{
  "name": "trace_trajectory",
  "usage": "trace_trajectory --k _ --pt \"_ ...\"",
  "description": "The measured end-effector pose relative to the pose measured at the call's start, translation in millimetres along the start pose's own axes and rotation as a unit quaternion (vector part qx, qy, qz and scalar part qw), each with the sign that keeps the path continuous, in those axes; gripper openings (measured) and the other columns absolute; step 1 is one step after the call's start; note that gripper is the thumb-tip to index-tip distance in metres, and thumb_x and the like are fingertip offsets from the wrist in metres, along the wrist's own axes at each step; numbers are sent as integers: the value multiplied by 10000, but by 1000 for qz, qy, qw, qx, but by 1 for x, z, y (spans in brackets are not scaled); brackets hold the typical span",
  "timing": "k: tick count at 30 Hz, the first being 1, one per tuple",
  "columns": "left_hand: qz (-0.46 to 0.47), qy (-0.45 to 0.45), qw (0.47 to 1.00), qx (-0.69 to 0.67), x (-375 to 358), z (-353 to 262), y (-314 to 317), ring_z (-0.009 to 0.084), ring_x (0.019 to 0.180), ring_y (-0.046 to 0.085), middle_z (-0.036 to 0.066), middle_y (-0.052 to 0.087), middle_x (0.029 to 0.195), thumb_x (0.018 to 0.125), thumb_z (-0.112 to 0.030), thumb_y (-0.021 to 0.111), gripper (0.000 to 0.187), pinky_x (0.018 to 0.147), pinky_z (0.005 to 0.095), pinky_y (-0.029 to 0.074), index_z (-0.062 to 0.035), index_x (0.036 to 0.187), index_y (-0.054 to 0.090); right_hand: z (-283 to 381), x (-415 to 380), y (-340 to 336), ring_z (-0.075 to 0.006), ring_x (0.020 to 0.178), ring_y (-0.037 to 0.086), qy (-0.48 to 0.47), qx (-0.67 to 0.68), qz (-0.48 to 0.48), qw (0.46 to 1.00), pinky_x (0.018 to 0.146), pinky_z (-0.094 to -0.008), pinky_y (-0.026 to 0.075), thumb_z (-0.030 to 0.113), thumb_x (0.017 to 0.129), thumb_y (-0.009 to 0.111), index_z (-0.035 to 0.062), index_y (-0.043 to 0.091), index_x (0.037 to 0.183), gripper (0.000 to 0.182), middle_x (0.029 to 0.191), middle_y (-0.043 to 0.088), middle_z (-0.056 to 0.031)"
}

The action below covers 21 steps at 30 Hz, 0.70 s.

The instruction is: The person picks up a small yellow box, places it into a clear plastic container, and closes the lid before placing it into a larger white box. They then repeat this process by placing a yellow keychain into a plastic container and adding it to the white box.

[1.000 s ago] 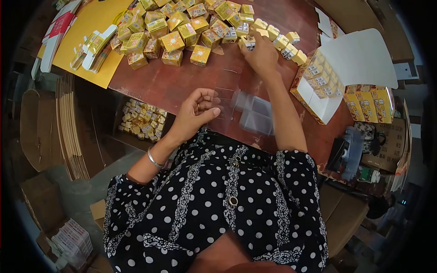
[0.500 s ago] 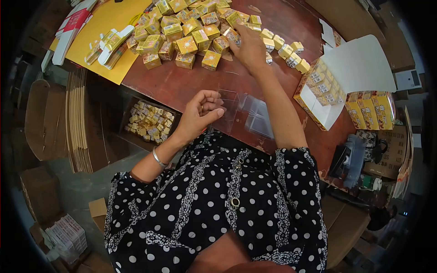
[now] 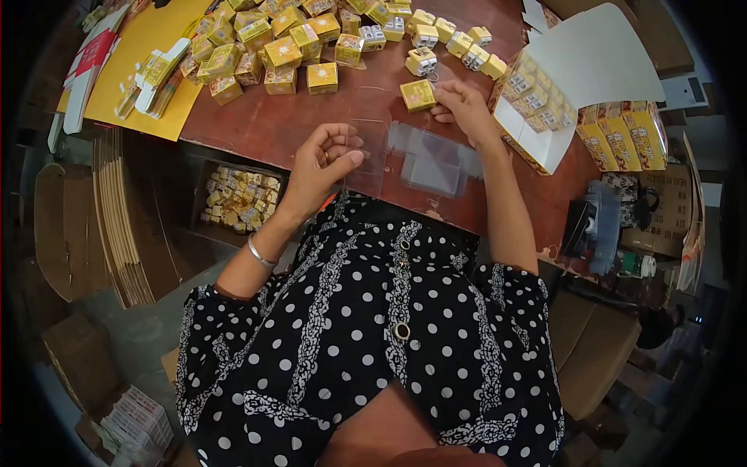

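My right hand (image 3: 469, 117) pinches a small yellow printed box (image 3: 418, 95) over the red-brown table. My left hand (image 3: 323, 165), fingers curled, grips the left side of a clear plastic box (image 3: 369, 159) near the table's front edge. Flat clear plastic pieces (image 3: 432, 167) lie just right of that box. Beyond my hands spreads a heap of similar yellow boxes (image 3: 282, 51). Small cream-and-white cubes (image 3: 422, 61) lie behind the box in my right hand.
On the right, an open display carton (image 3: 537, 148) holds rows of cubes beside upright yellow packs (image 3: 622, 138). Below the table's left edge is a box of loose cubes (image 3: 241, 201), near stacked cardboard sheets (image 3: 117, 218). Folded cartons (image 3: 162, 76) lie on yellow card (image 3: 175, 117).
My right hand has come back from the heap's right side towards me and now holds a yellow box. My left hand stays at the clear plastic box. The whole view has shifted slightly.
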<state>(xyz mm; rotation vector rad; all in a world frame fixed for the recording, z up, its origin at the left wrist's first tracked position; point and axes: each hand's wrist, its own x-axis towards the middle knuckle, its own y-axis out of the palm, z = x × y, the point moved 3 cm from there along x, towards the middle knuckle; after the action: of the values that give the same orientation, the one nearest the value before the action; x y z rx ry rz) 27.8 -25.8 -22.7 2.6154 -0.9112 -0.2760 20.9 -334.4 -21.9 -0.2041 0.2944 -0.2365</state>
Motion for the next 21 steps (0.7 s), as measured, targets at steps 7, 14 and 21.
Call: trace_trajectory --k 7,14,21 --pt "-33 -27 998 -36 9 -3 1 216 1081 680 122 639 1193 979 -137 664 367 917 342 565 26 1283 538 20 -29 8 -255 1005 670 -178 -330 -173 911 890 -366 547 342 874 788 -32 632 1250 553 1152 686 -136" --pt "14 -53 986 -157 35 -4 22 237 1144 663 122 644 1267 1014 -185 605 290 938 394 563 0 1234 567 19 -40 49 -400 1106 620 -190 -411 -252 855 934 -476 507 352 787 841 29 514 1380 750 1134 690 -195" --pt "-9 -47 987 -156 31 1 22 224 1149 649 124 645 1268 996 -171 631 289 937 402 562 -3 1223 568 14 -40 52 -397 1038 643 -215 -382 -251 863 917 -471 511 241 781 844 80 524 1368 687 1165 674 -185"
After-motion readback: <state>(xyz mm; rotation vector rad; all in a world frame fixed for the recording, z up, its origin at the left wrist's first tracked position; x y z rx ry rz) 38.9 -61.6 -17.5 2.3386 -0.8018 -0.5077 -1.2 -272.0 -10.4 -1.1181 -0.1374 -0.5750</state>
